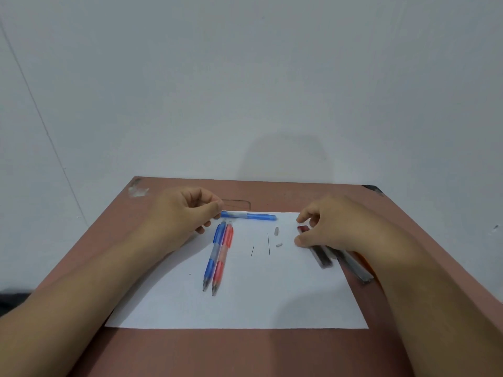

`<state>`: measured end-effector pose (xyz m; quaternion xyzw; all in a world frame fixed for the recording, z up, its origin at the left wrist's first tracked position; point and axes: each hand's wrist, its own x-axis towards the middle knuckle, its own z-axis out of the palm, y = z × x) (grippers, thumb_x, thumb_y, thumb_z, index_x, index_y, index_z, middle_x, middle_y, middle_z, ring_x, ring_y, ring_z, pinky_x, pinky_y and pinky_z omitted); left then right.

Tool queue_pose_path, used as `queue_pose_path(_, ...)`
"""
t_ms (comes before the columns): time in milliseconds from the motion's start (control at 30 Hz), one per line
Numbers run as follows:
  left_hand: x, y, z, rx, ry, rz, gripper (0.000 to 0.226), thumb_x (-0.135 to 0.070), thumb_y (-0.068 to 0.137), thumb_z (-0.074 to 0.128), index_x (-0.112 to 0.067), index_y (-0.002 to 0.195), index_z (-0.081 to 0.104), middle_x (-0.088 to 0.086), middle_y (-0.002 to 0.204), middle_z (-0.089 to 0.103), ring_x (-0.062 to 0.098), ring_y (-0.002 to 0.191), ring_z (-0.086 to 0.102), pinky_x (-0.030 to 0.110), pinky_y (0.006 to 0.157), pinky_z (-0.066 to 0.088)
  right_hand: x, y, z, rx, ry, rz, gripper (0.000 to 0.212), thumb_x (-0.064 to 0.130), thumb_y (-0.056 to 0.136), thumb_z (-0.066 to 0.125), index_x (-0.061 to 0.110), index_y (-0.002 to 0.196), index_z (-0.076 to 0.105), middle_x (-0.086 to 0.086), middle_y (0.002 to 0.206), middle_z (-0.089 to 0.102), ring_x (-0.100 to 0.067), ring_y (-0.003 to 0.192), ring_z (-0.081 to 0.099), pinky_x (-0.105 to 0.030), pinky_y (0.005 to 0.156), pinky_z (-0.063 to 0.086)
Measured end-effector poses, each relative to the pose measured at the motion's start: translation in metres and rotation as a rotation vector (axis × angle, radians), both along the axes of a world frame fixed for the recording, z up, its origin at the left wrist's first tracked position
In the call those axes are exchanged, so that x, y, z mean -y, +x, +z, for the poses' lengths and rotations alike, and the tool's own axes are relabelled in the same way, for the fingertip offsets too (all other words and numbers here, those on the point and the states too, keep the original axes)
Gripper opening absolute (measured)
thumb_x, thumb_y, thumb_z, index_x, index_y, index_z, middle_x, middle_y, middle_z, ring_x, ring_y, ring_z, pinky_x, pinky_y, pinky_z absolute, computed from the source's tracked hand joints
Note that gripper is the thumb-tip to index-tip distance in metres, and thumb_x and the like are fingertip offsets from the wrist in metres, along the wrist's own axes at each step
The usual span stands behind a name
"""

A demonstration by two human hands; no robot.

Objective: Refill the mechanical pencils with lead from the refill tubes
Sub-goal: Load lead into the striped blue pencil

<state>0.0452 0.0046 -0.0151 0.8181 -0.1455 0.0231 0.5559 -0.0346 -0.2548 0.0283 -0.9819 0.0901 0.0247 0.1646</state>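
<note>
Brown desk (272,349): left grip (187,213) pinches blue pencil (249,215); right grip (329,224) holds refill tube (321,255).

white paper (245,303), reddish-brown table (272,355), two blue pencils (214,251), red pencil (223,257), dark refill tubes (322,257)

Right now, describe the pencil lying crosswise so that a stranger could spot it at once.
On the white paper sheet, look along its far edge. The blue pencil lies there sideways, one end pinched by the left hand. The other blue pencil and the red pencil lie side by side, tips toward the viewer.
</note>
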Motion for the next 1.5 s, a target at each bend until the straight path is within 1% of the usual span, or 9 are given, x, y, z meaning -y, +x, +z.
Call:
queue_pose_path(100,-0.001,-0.002,-0.002,0.062,0.054,-0.006,0.017,-0.029,0.09,0.072,-0.028,0.073,0.074,-0.011,0.056,0.061,0.007,0.051,0.044,0.025,0.053,0.043,-0.001,-0.001,0.0,0.058,0.01,-0.029,0.043,0.047,0.08,0.08,0.037,0.119,0.068,0.019,0.109,0.057,-0.007,0.099,0.059,-0.027,0.084,0.047)
queue_pose_path(200,0.003,-0.009,-0.002,0.146,0.108,-0.046,0.019,-0.029,0.091,0.07,-0.031,0.073,0.072,-0.018,0.052,0.056,0.002,0.049,0.041,0.011,0.048,0.033,-0.012,-0.003,-0.003,0.272,0.053,0.009,0.032,0.046,0.086,0.075,0.038,0.117,0.07,0.02,0.104,0.061,-0.004,0.094,0.061,-0.029,0.084,0.053)
queue_pose_path(433,0.006,-0.015,-0.006,0.45,0.201,-0.161,0.018,-0.033,0.089,0.072,-0.05,0.084,0.069,-0.009,0.072,0.067,0.011,0.057,0.053,0.024,0.052,0.044,-0.049,0.006,-0.023,0.561,0.035,0.354,0.012,0.038,0.091,0.07,0.038,0.102,0.077,0.011,0.089,0.063,-0.011,0.085,0.059,-0.036,0.073,0.052)
queue_pose_path(500,0.008,-0.016,-0.007,0.542,0.228,-0.174,0.006,-0.045,0.089,0.068,-0.05,0.091,0.07,-0.015,0.078,0.067,0.014,0.064,0.057,0.018,0.054,0.045,-0.052,0.009,-0.028,0.649,0.008,0.391,0.012,0.036,0.09,0.068,0.035,0.096,0.078,0.01,0.083,0.064,-0.013,0.079,0.06,-0.038,0.066,0.053)
queue_pose_path(567,0.008,-0.016,-0.007,0.58,0.239,-0.165,0.018,-0.056,0.086,0.058,-0.047,0.095,0.072,-0.018,0.081,0.066,0.013,0.07,0.059,0.012,0.056,0.043,-0.05,0.011,-0.03,0.702,-0.005,0.384,0.01,0.033,0.09,0.069,0.033,0.092,0.079,0.01,0.08,0.065,-0.014,0.076,0.06,-0.038,0.063,0.053)
queue_pose_path(767,0.01,-0.006,-0.007,0.54,0.31,-0.115,0.034,-0.061,0.088,0.049,-0.042,0.113,0.064,-0.023,0.085,0.062,0.003,0.086,0.059,0.012,0.07,0.044,-0.044,0.011,-0.026,0.675,-0.021,0.311,0.012,0.027,0.094,0.067,0.029,0.093,0.079,0.01,0.085,0.07,-0.013,0.078,0.063,-0.037,0.071,0.055)
queue_pose_path(933,0.012,0.016,-0.016,0.525,0.583,-0.088,0.026,-0.038,0.098,0.056,-0.029,0.117,0.071,-0.013,0.114,0.068,0.012,0.107,0.057,0.039,0.095,0.05,-0.043,0.011,-0.027,0.726,0.053,0.258,0.015,0.016,0.09,0.066,0.024,0.087,0.078,0.006,0.079,0.072,-0.018,0.073,0.065,-0.039,0.065,0.056)
queue_pose_path(1133,0.016,0.025,-0.019,0.401,0.663,-0.086,0.024,-0.03,0.102,0.052,-0.028,0.107,0.075,-0.012,0.086,0.062,0.013,0.083,0.057,0.032,0.076,0.047,-0.046,0.008,-0.025,0.748,0.195,0.208,0.018,0.013,0.089,0.067,0.026,0.088,0.079,0.012,0.078,0.073,-0.009,0.067,0.066,-0.035,0.064,0.057)
queue_pose_path(1500,0.003,0.039,-0.022,0.22,0.609,0.028,0.019,-0.02,0.097,0.058,-0.023,0.088,0.075,-0.006,0.088,0.07,0.015,0.083,0.063,0.043,0.083,0.056,-0.046,0.004,-0.021,0.738,0.243,0.177,0.015,0.016,0.091,0.069,0.027,0.089,0.08,0.014,0.081,0.073,-0.004,0.079,0.066,-0.023,0.071,0.054)
